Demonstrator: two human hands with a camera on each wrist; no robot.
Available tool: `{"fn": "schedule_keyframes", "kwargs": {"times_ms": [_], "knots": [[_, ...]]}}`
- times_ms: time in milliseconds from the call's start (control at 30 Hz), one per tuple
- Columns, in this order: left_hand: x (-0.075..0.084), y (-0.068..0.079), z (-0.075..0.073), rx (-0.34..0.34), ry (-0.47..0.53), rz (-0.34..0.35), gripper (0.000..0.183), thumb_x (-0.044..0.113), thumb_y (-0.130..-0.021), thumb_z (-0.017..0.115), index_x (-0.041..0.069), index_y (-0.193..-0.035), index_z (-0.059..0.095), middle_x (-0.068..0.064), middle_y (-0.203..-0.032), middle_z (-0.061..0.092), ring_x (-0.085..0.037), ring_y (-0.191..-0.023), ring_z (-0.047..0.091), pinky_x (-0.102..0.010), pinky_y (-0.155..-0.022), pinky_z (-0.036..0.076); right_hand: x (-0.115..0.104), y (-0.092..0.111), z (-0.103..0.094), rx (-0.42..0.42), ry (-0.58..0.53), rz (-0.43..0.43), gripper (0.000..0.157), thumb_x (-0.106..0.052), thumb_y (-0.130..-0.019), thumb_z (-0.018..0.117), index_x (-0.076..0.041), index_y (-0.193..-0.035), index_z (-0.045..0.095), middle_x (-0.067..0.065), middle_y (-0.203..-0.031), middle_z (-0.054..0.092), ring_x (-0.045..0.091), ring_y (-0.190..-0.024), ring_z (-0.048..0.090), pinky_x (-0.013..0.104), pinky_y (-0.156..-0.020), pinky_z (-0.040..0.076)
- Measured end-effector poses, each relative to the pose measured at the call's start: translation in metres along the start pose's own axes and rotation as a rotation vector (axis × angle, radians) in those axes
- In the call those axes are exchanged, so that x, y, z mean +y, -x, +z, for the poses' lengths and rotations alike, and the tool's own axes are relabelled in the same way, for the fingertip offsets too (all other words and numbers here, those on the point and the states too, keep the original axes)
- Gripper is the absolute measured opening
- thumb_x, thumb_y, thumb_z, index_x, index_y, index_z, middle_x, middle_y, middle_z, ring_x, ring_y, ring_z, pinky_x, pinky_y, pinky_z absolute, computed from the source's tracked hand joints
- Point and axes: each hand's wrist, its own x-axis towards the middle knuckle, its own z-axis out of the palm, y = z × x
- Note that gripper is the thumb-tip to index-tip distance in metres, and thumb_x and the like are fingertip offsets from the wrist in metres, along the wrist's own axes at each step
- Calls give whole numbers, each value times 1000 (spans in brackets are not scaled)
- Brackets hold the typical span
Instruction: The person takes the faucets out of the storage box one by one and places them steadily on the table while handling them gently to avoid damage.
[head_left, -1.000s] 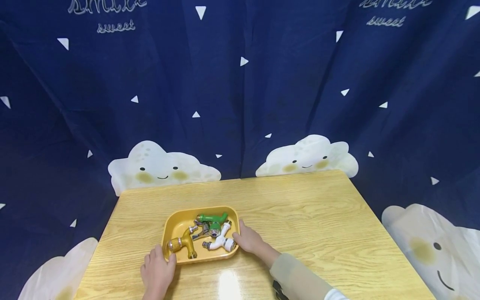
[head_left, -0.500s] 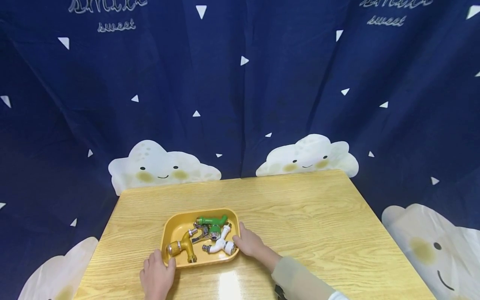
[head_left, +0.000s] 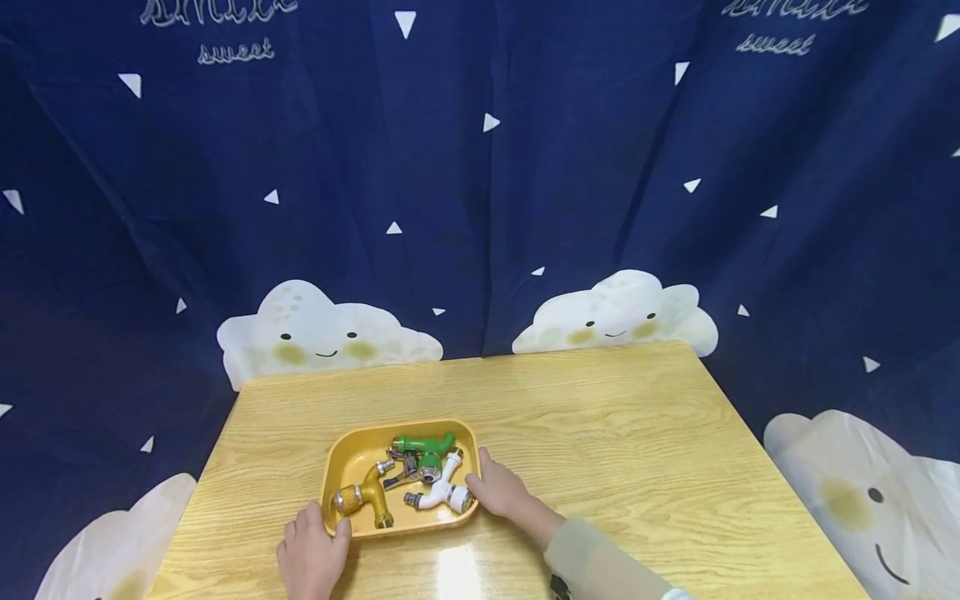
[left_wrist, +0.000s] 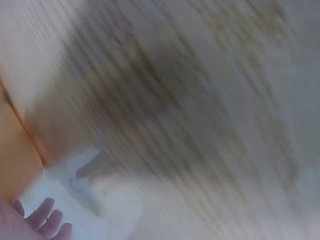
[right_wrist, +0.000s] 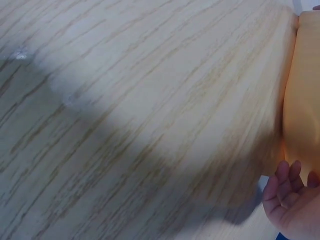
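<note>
A yellow tray [head_left: 405,528] sits on the wooden table, both hands at its sides. My left hand [head_left: 311,550] grips the near left corner, thumb at the rim; its fingers [left_wrist: 50,222] show beside the tray wall in the left wrist view. At the right end my right hand [head_left: 501,485] holds the rim, thumb on top; some of its fingers [right_wrist: 282,172] look bent in the right wrist view. Inside lie a gold-coloured tap [head_left: 371,493], a green tap [head_left: 427,450] and a white tap [head_left: 442,492]. A silvery metal piece [head_left: 403,472], partly hidden, lies between them.
The wooden table [head_left: 600,442] extends behind and to the right of the tray. A dark blue curtain [head_left: 480,167] printed with clouds and triangles hangs around its back and sides. Glare falls on the table in front of the tray.
The tray has shifted slightly toward me, most of it in the first half second, with both hands staying at its ends. The taps inside have moved along with it.
</note>
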Motion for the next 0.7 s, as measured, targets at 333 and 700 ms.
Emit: {"fn": "schedule_keyframes", "kwargs": {"times_ms": [333,700], "knots": [[-10,-29,-7,28,-44,221,38,25,-77,61,-7,-96,53,-19,-89,57,-37,-84,53,-51,-68,44,0,0,-1,11,13,-1,53,-29,-90,42,3,-131,35,21,-104,62,32,-89,61,41,-66,49],[-23,-61,-13,-135,-37,322,52,22,-80,62,-10,-118,48,-28,-115,52,-45,-106,48,-60,-85,38,1,0,0,21,12,-23,46,-28,-89,42,0,-125,39,17,-95,62,25,-77,60,38,-60,47]]}}
